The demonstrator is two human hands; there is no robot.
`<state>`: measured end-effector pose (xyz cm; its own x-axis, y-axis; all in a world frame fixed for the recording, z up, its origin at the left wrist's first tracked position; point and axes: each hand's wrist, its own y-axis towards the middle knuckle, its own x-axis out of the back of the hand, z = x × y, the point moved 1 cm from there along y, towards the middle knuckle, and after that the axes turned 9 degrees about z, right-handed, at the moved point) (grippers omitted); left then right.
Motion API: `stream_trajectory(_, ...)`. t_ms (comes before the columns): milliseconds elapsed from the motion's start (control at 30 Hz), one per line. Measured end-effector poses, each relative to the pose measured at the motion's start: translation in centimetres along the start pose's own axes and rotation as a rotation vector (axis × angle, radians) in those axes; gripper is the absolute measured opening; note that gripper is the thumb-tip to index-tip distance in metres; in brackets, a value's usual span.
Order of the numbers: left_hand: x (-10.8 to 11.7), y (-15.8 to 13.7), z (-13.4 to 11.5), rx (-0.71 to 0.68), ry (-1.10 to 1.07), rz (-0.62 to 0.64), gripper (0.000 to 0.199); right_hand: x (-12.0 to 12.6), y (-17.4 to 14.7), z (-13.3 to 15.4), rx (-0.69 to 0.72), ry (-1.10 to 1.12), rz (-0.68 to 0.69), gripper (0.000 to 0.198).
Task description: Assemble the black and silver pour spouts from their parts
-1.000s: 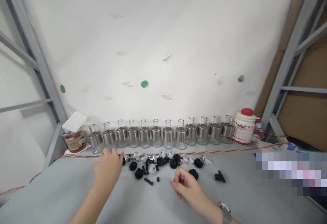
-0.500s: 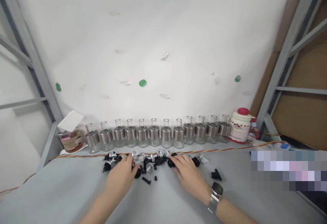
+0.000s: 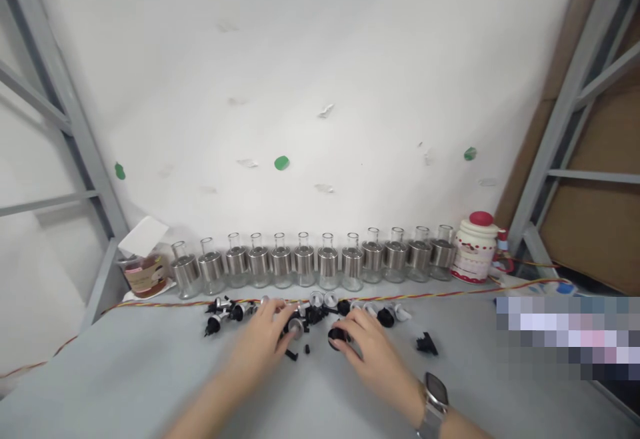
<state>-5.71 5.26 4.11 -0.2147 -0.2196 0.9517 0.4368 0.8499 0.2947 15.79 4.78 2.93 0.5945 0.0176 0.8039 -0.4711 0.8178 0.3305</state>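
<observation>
My left hand (image 3: pixel 263 333) reaches into a pile of small black and silver parts. Its thumb and fingers curl round a piece there, mostly hidden and blurred. A silver-rimmed cap (image 3: pixel 296 327) lies right by its fingertips. To the right, the fingers and thumb of my right hand (image 3: pixel 373 345), with a watch (image 3: pixel 436 392) on the wrist, close on a round black cap (image 3: pixel 336 339) low over the table. Behind that hand lie another black cap (image 3: pixel 385 317) and a white-and-silver part (image 3: pixel 401 312).
Several glass bottles with steel sleeves (image 3: pixel 305 262) stand in a row along the wall. A tub (image 3: pixel 145 275) is at their left end, a white jar with a red lid (image 3: pixel 475 252) at their right. A twisted cable (image 3: pixel 190 304) crosses the table (image 3: pixel 125 372). One black part (image 3: pixel 427 343) lies apart.
My left hand has shifted right along the pile, uncovering parts at its left. My right hand has drawn slightly nearer and now grips the round black cap.
</observation>
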Motion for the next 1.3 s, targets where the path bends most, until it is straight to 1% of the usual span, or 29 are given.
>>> stream_trajectory(67, -0.4, 0.1, -0.6, -0.046, 0.026, 0.037, 0.033, 0.1, -0.3, 0.5, -0.008, 0.08, -0.009, 0.011)
stream_trajectory(167, -0.8, 0.1, -1.0, -0.029, 0.068, 0.048, 0.028, 0.1, -0.4, 0.9, -0.029, 0.251, -0.028, 0.013)
stream_trajectory(267, -0.9, 0.2, -0.9, -0.035, 0.053, 0.004, 0.022, 0.0, -0.1, 0.9, -0.096, 0.454, -0.067, 0.019)
stream_trajectory(333, -0.7, 0.1, -0.8, -0.04, -0.046, -0.049, 0.02, -0.1, 0.2, 0.5, -0.169, 0.616, -0.072, 0.025)
stream_trajectory(367, -0.6, 0.0, -0.9, -0.021, -0.138, -0.087, 0.018, -0.2, 0.4, 0.3, -0.199, 0.704, -0.064, 0.028)
stream_trajectory(433, -0.2, -0.1, -1.4, 0.085, -0.428, -0.163, 0.018, -0.4, 0.6, 0.0, -0.235, 0.861, -0.048, 0.033)
stream_trajectory(467, 0.0, -0.1, -1.8, 0.176, -0.624, -0.181, 0.02, -0.5, 0.7, -0.1, -0.237, 0.914, -0.046, 0.034)
stream_trajectory(500, 0.1, -0.1, -2.2, 0.261, -0.85, -0.17, 0.024, -0.5, 0.7, -0.1, -0.232, 0.945, -0.054, 0.035)
stream_trajectory(533, 0.1, -0.1, -2.7, 0.317, -1.089, -0.137, 0.028, -0.6, 0.6, 0.0, -0.223, 0.959, -0.063, 0.035)
stream_trajectory(567, 0.0, -0.1, -3.3, 0.351, -1.303, -0.082, 0.032, -0.6, 0.5, 0.2, -0.209, 0.958, -0.064, 0.034)
stream_trajectory(600, -0.1, 0.0, -3.8, 0.387, -1.467, -0.032, 0.032, -0.7, 0.3, 0.4, -0.191, 0.946, -0.062, 0.033)
stream_trajectory(633, -0.4, 0.0, -4.2, 0.417, -1.591, 0.027, 0.029, -0.7, 0.0, 0.8, -0.17, 0.926, -0.055, 0.032)
stream_trajectory(700, -1.2, 0.1, -4.8, 0.482, -1.735, 0.138, 0.024, -0.7, -0.5, 1.7, -0.117, 0.862, -0.044, 0.027)
stream_trajectory(767, -2.2, 0.0, -5.0, 0.534, -1.8, 0.212, 0.026, -0.5, -1.0, 2.5, -0.034, 0.746, -0.04, 0.022)
stream_trajectory(800, -2.7, 0.0, -5.1, 0.54, -1.81, 0.228, 0.028, -0.4, -1.2, 2.9, 0.018, 0.671, -0.038, 0.021)
stream_trajectory(900, -3.4, -0.1, -5.2, 0.525, -1.859, 0.219, 0.028, -0.4, -1.6, 3.6, 0.15, 0.473, -0.013, 0.022)
stream_trajectory(967, -3.3, -0.2, -5.4, 0.527, -1.922, 0.204, 0.029, -0.6, -1.6, 3.6, 0.189, 0.389, -0.01, 0.023)
stream_trajectory(1033, -2.7, -0.3, -5.7, 0.532, -1.993, 0.214, 0.026, -0.8, -1.6, 3.4, 0.189, 0.343, -0.029, 0.022)
stream_trajectory(1133, -1.9, -0.4, -5.9, 0.519, -2.087, 0.202, 0.024, -0.8, -1.4, 3.0, 0.153, 0.317, -0.046, 0.022)
stream_trajectory(1233, -1.5, -0.4, -5.8, 0.559, -2.117, 0.22, 0.031, -0.6, -1.3, 2.6, 0.13, 0.287, -0.044, 0.023)
stream_trajectory(1300, -1.4, -0.4, -5.5, 0.601, -2.089, 0.245, 0.035, -0.5, -1.3, 2.5, 0.129, 0.258, -0.045, 0.023)
